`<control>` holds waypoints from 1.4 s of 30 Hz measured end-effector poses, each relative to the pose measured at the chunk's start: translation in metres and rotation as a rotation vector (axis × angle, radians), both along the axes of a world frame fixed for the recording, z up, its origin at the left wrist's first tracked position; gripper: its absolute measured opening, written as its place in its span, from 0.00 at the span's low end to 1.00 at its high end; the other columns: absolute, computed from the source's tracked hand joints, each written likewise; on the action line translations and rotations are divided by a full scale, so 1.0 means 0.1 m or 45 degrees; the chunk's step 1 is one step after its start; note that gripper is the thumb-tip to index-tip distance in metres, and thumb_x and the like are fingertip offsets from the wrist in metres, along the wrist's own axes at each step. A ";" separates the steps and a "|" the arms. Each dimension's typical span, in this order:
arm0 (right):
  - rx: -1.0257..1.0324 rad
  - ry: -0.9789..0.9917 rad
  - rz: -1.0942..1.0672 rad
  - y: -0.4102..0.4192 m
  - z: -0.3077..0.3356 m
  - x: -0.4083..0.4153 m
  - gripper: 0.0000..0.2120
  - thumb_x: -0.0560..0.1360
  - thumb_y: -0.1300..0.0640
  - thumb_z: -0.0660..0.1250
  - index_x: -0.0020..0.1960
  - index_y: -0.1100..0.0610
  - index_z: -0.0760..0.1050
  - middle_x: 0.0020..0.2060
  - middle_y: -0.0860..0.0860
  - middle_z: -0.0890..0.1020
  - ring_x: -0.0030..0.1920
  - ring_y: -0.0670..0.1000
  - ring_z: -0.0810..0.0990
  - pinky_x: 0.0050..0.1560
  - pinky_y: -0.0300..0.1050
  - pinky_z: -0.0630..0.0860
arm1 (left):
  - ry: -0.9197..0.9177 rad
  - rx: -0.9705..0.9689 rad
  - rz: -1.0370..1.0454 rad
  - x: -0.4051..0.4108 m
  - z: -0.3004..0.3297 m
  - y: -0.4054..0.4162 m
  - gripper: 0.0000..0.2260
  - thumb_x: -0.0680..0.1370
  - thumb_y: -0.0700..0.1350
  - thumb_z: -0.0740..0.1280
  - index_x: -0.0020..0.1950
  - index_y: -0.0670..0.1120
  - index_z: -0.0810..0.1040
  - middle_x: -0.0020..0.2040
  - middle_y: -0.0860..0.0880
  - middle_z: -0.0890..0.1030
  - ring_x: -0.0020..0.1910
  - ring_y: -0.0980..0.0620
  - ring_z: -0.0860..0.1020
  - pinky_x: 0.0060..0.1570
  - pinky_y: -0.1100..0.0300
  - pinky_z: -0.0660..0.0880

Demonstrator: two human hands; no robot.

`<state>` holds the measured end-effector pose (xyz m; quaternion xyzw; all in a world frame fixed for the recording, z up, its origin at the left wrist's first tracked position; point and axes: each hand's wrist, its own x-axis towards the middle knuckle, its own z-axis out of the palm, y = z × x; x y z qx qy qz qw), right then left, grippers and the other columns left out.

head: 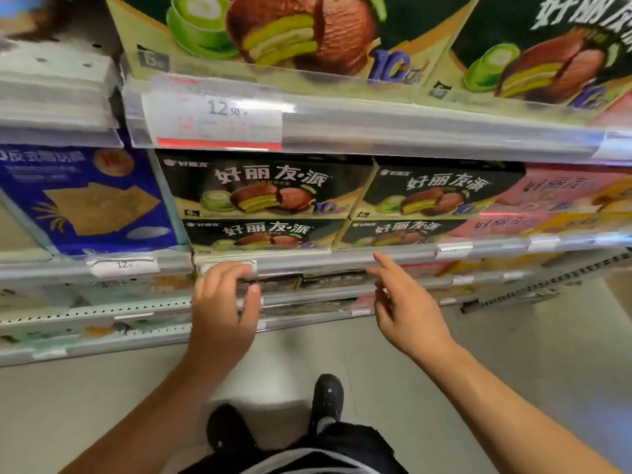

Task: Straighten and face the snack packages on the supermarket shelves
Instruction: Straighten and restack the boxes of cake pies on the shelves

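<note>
Both my hands hang free just in front of the shelf's front edge: my left hand point(224, 302) has loosely curled fingers holding nothing, and my right hand point(407, 302) is spread with fingers apart, also empty. The dark chocolate-pie boxes point(266, 189) sit right at that front edge, above my hands. I count four on this shelf, two stacks of two side by side, and at least two more on the shelf above. They look like light, stiff card with slick faces, so I would press on the side edges to square them. One blue cracker box point(89, 200) stands at the left; the pink boxes point(561, 189) at the right end are too blurred to count.
</note>
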<state>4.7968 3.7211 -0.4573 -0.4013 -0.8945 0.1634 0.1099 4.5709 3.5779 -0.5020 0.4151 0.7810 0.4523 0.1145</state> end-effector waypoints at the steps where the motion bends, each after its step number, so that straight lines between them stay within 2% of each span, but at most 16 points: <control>1: -0.065 -0.021 -0.054 0.04 -0.09 0.12 0.23 0.75 0.63 0.63 0.68 0.49 0.69 0.75 0.46 0.65 0.62 0.52 0.77 0.54 0.51 0.79 | 0.019 -0.130 -0.110 0.09 -0.06 0.01 0.20 0.76 0.47 0.61 0.65 0.40 0.75 0.64 0.43 0.75 0.65 0.42 0.71 0.67 0.51 0.64; 4: -0.201 -0.081 -0.150 0.25 -0.27 0.45 0.24 0.75 0.65 0.61 0.70 0.53 0.68 0.74 0.50 0.65 0.68 0.55 0.72 0.66 0.51 0.71 | 0.167 -0.323 -0.320 0.31 -0.16 0.16 0.23 0.74 0.45 0.62 0.69 0.41 0.74 0.72 0.42 0.69 0.72 0.40 0.66 0.70 0.44 0.63; 7: -0.236 -0.145 -0.198 0.55 -0.40 0.74 0.28 0.75 0.65 0.62 0.73 0.51 0.64 0.76 0.51 0.61 0.73 0.55 0.65 0.69 0.48 0.66 | 0.553 -0.446 -0.423 0.43 -0.28 0.38 0.27 0.73 0.39 0.68 0.73 0.44 0.70 0.76 0.40 0.62 0.74 0.36 0.62 0.68 0.35 0.64; 9: -0.223 -0.197 -0.195 0.77 -0.46 0.88 0.32 0.75 0.64 0.62 0.76 0.50 0.59 0.78 0.51 0.54 0.75 0.55 0.58 0.66 0.49 0.68 | 0.769 -0.648 -0.452 0.46 -0.35 0.53 0.33 0.74 0.41 0.69 0.77 0.48 0.62 0.79 0.42 0.54 0.76 0.38 0.56 0.71 0.38 0.60; 11: -0.202 -0.248 -0.165 0.98 -0.52 1.02 0.35 0.74 0.64 0.63 0.77 0.49 0.55 0.79 0.50 0.47 0.76 0.55 0.55 0.61 0.51 0.71 | 0.814 -0.843 -0.428 0.48 -0.43 0.67 0.36 0.77 0.49 0.67 0.80 0.51 0.51 0.80 0.45 0.42 0.78 0.41 0.48 0.74 0.42 0.54; 14: -0.145 -0.315 -0.057 1.30 -0.62 1.21 0.38 0.72 0.62 0.67 0.78 0.53 0.53 0.78 0.54 0.43 0.77 0.56 0.48 0.71 0.49 0.60 | 0.852 -1.073 -0.365 0.59 -0.47 0.79 0.38 0.77 0.53 0.64 0.80 0.51 0.43 0.78 0.45 0.32 0.78 0.39 0.42 0.74 0.41 0.49; 16: -0.120 -0.406 0.020 1.48 -0.70 1.33 0.41 0.71 0.60 0.69 0.79 0.57 0.52 0.78 0.58 0.43 0.78 0.58 0.44 0.76 0.49 0.52 | 0.877 -1.148 -0.311 0.72 -0.47 0.82 0.39 0.77 0.53 0.64 0.79 0.51 0.42 0.77 0.43 0.31 0.77 0.37 0.41 0.73 0.40 0.48; 18: -0.109 -0.481 0.091 1.60 -0.77 1.43 0.42 0.72 0.60 0.70 0.79 0.58 0.50 0.78 0.58 0.42 0.77 0.58 0.43 0.76 0.51 0.51 | 0.899 -1.174 -0.273 0.88 -0.49 0.79 0.39 0.76 0.53 0.65 0.80 0.49 0.45 0.79 0.42 0.37 0.77 0.37 0.44 0.73 0.40 0.50; 21: -0.114 -0.494 0.118 1.61 -0.80 1.48 0.42 0.71 0.60 0.71 0.78 0.59 0.52 0.78 0.54 0.40 0.77 0.56 0.46 0.76 0.50 0.53 | 0.610 -1.201 -0.272 1.20 -0.61 0.61 0.35 0.76 0.53 0.66 0.79 0.49 0.55 0.79 0.43 0.51 0.77 0.41 0.50 0.72 0.42 0.57; 24: -0.126 -0.446 0.187 1.42 -0.81 1.36 0.39 0.72 0.60 0.70 0.78 0.58 0.54 0.78 0.55 0.42 0.78 0.56 0.45 0.76 0.49 0.51 | 0.338 -1.130 -0.172 1.33 -0.76 0.41 0.33 0.75 0.52 0.68 0.76 0.47 0.60 0.77 0.44 0.57 0.76 0.43 0.55 0.72 0.45 0.60; 28: -0.197 -0.367 0.388 1.03 -0.91 0.88 0.37 0.74 0.60 0.68 0.78 0.55 0.54 0.78 0.56 0.48 0.78 0.55 0.47 0.74 0.45 0.49 | 0.063 -0.979 0.179 0.91 -0.90 0.42 0.35 0.75 0.48 0.70 0.78 0.45 0.56 0.78 0.41 0.56 0.75 0.40 0.57 0.73 0.47 0.59; 31: -0.361 -0.329 0.435 0.79 -1.05 0.44 0.32 0.74 0.61 0.67 0.76 0.55 0.60 0.75 0.55 0.62 0.75 0.55 0.58 0.73 0.46 0.56 | -0.368 -0.681 0.577 0.44 -1.03 0.44 0.34 0.75 0.44 0.72 0.76 0.46 0.58 0.73 0.42 0.65 0.70 0.41 0.66 0.62 0.56 0.65; 33: -0.469 -0.298 0.415 0.69 -1.19 0.16 0.30 0.75 0.61 0.66 0.75 0.55 0.63 0.73 0.52 0.66 0.73 0.53 0.64 0.71 0.44 0.59 | -0.562 -0.535 0.685 0.14 -1.18 0.43 0.36 0.75 0.43 0.72 0.77 0.47 0.55 0.73 0.43 0.66 0.70 0.43 0.66 0.58 0.59 0.63; 36: -0.429 -0.239 0.442 0.60 -1.40 -0.24 0.31 0.75 0.63 0.66 0.75 0.54 0.61 0.74 0.52 0.63 0.73 0.54 0.64 0.70 0.45 0.62 | -0.723 -0.354 0.685 -0.28 -1.38 0.41 0.41 0.75 0.42 0.72 0.79 0.51 0.48 0.76 0.46 0.65 0.73 0.46 0.65 0.70 0.55 0.60; 39: -0.321 -0.192 0.513 0.54 -1.54 -0.60 0.32 0.73 0.62 0.67 0.74 0.52 0.59 0.69 0.55 0.67 0.64 0.56 0.73 0.60 0.49 0.72 | -0.859 -0.245 0.645 -0.56 -1.53 0.42 0.35 0.74 0.40 0.72 0.75 0.51 0.56 0.69 0.50 0.73 0.68 0.50 0.70 0.69 0.52 0.64; 42: -0.143 -0.253 0.502 0.51 -1.61 -0.90 0.19 0.72 0.59 0.67 0.61 0.54 0.67 0.54 0.57 0.76 0.51 0.59 0.77 0.47 0.53 0.76 | -0.918 -0.230 0.595 -0.67 -1.62 0.44 0.25 0.74 0.40 0.72 0.65 0.51 0.65 0.58 0.53 0.76 0.60 0.52 0.73 0.65 0.53 0.67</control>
